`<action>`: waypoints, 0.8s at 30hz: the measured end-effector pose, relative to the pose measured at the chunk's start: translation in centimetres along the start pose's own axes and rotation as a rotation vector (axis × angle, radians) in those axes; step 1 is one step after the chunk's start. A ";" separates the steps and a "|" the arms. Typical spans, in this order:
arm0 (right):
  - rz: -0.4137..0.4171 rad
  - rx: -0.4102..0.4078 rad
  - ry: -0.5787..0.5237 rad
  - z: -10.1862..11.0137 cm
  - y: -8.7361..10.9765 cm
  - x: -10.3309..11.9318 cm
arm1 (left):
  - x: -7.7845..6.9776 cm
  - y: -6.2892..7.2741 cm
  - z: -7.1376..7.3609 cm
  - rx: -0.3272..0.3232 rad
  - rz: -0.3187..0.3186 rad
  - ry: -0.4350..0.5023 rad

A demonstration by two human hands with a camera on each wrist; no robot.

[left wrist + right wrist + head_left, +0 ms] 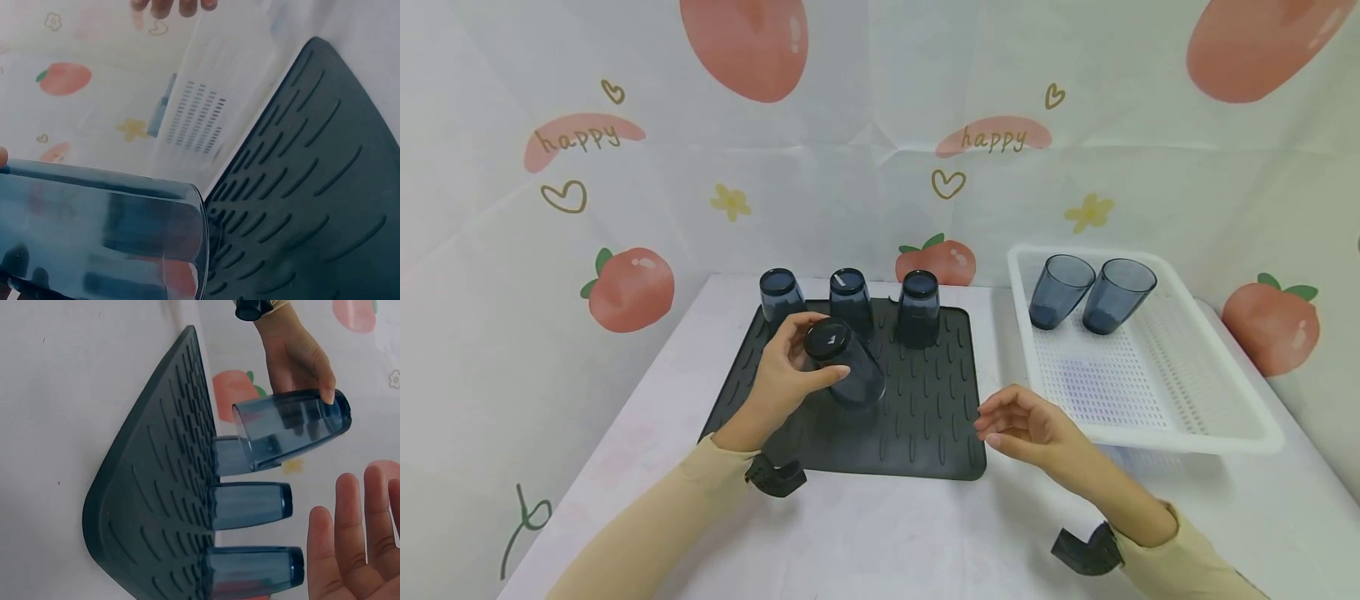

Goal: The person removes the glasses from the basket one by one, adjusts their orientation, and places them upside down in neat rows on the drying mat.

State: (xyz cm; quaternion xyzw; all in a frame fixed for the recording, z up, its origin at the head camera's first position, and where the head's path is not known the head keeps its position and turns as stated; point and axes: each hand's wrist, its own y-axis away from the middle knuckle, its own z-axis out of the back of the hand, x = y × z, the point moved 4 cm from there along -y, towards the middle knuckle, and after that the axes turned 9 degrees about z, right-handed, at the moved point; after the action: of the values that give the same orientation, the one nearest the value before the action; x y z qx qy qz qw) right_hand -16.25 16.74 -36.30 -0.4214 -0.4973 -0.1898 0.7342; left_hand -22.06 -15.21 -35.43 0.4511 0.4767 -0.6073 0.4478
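My left hand [782,375] grips a blue glass tumbler [859,379] near its base. The tumbler is tilted, mouth downward, above the dark ribbed drying mat [917,442]; the right wrist view shows this held tumbler [290,428] raised off the mat. Three more blue tumblers stand upside down along the mat's back edge: a left one [781,293], a middle one [852,304] and a right one [919,308]. Beside the mat's right edge, my right hand [1033,429] hovers with relaxed, slightly bent fingers and nothing in them.
A white perforated plastic basket [1240,417] stands on the right of the table. Two blue tumblers lean mouth up at its back, a left one [1060,292] and a right one [1118,296]. Behind the table hangs a printed white cloth [850,192].
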 end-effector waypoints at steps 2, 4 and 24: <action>0.001 0.001 -0.004 0.0 0.0 0.0 | 0.0 0.0 0.6 -0.012 -0.005 0.002; 0.009 0.004 -0.006 -0.1 0.0 -0.1 | -0.1 0.1 1.1 -0.023 -0.017 0.007; 0.030 -0.009 -0.004 0.1 0.1 0.0 | 0.8 0.6 5.9 -0.252 0.041 -0.044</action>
State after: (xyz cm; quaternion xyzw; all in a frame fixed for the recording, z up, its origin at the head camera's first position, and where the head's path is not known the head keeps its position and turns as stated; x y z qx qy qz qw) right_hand -16.20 16.90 -36.34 -0.4323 -0.4918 -0.1800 0.7340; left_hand -22.35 -21.14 -35.49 0.3875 0.5298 -0.5433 0.5234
